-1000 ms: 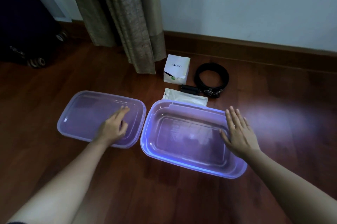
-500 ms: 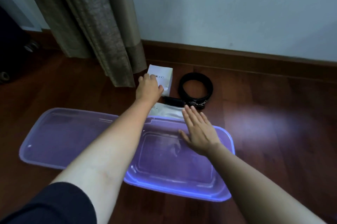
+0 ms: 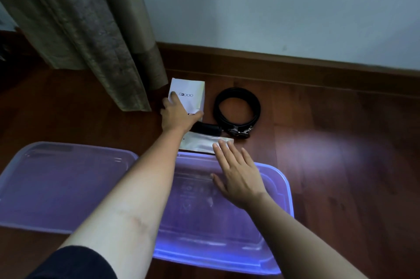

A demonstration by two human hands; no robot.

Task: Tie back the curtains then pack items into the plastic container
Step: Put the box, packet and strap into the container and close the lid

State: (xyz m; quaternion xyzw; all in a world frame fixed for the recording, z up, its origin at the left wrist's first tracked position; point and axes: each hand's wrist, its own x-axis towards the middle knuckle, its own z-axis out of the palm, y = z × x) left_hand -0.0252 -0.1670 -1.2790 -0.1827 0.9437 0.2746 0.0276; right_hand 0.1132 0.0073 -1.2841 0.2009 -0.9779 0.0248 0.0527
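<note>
Dim bluish light, glare on floor [image 3: 325,153]

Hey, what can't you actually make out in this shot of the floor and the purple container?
All in the head view:
- white box: near corner hidden under the left hand.
- white pouch: parts covered by the left forearm and the right hand.
- small black item beside the belt: too dark to identify.
- curtain: top cut off by the frame edge, so any tie-back is unseen.
</note>
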